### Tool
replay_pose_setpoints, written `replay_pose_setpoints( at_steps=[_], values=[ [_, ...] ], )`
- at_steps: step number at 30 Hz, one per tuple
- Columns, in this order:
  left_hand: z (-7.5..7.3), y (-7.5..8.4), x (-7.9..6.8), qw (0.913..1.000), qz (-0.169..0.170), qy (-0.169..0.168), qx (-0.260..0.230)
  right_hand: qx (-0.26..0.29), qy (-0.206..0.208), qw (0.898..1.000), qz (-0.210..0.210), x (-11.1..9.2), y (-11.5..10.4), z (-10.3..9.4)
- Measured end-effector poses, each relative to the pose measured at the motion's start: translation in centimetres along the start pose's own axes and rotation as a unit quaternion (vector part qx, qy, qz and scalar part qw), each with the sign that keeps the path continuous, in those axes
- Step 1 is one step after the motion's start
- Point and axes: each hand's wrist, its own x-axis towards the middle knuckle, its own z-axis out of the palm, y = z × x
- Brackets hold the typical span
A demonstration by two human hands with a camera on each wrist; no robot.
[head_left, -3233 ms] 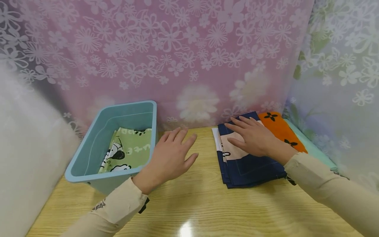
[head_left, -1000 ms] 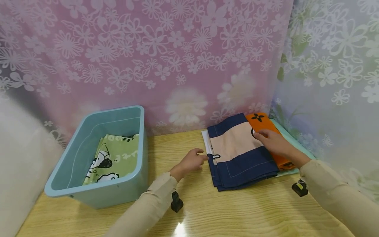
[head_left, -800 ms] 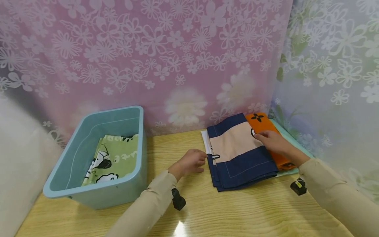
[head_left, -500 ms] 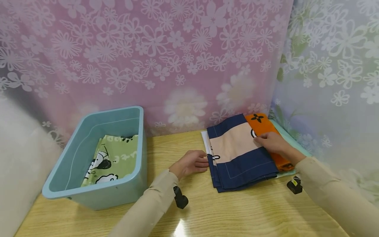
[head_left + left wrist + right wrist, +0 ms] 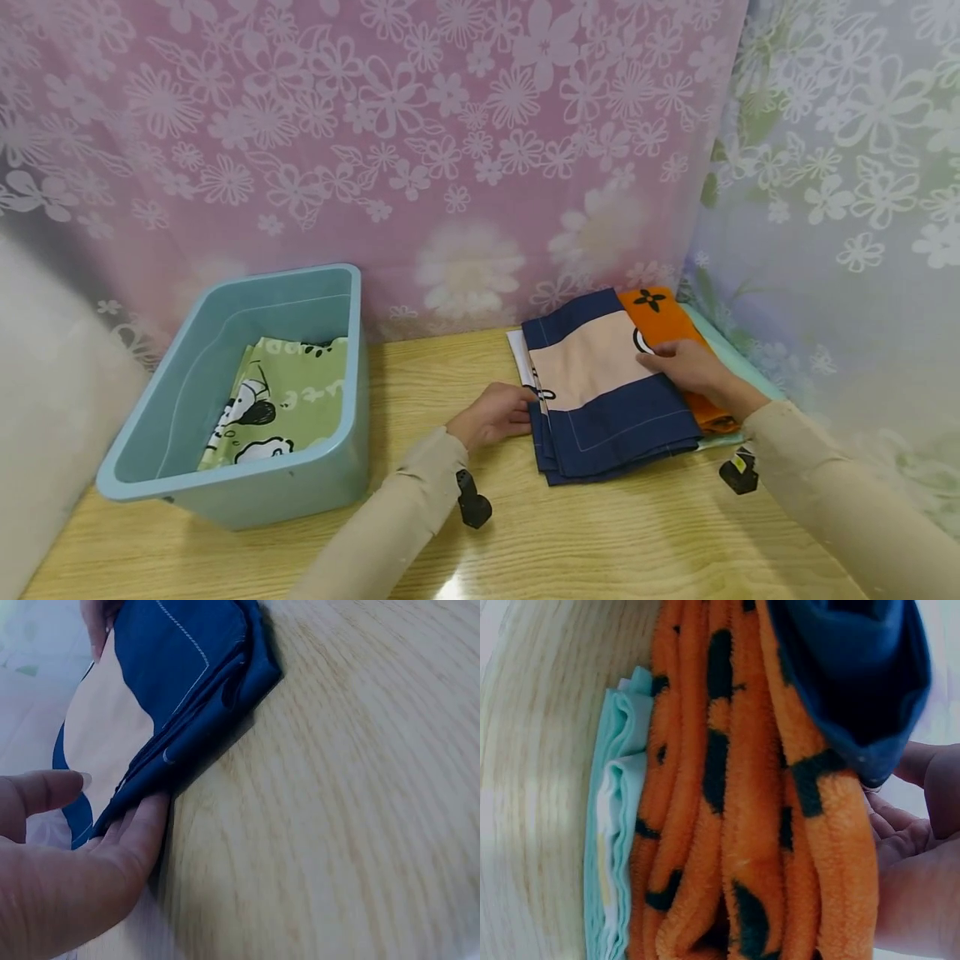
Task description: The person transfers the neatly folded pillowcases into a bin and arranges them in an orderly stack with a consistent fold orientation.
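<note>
Left hand [image 5: 497, 414]: fingers under left edge of the navy cloth [image 5: 588, 358], thumb apart above
Right hand [image 5: 693, 367]: pinching its right side
Where it's at: table [image 5: 600, 533], kinda overlapping the orange cloth [image 5: 675, 321]
Bin [image 5: 300, 492]: off left, green cloth [image 5: 307, 400] inside

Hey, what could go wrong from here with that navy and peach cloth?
Two things, perhaps. The left hand has its fingers under the edge of the navy and peach cloth, where several layers show, so lifting might let the folds slip apart. The cloth also lies over part of the orange cloth, which could get dragged along.
</note>
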Motion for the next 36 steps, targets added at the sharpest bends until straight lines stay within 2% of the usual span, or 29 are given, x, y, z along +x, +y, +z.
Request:
replay_pose_setpoints(
  at_steps=[6, 10, 17, 20, 29, 36],
  values=[
    [0.7, -0.3, 0.4, 0.9989, 0.008, 0.031, 0.033, 0.000, 0.000, 1.000, 0.002, 0.3, 0.4, 0.2],
    [1.4, -0.5, 0.7, 0.9956, 0.020, 0.074, 0.053, -0.003, 0.002, 1.000, 0.006, 0.4, 0.6, 0.2],
    [2.2, -0.3, 0.8, 0.9800, 0.037, 0.151, 0.124, -0.001, 0.001, 1.000, 0.013, 0.6, 0.6, 0.2],
    [2.4, -0.3, 1.1, 0.9738, 0.038, 0.170, 0.146, 0.007, -0.006, 1.000, 0.016, 0.8, 0.6, 0.1],
    [2.2, -0.7, 1.5, 0.9714, 0.043, 0.178, 0.151, 0.033, -0.028, 0.999, 0.024, 0.9, 0.6, -0.1],
    [2.0, -0.6, 1.4, 0.9762, 0.069, 0.146, 0.145, -0.019, 0.001, 1.000, -0.013, 1.6, -0.4, -0.2]
  ],
)
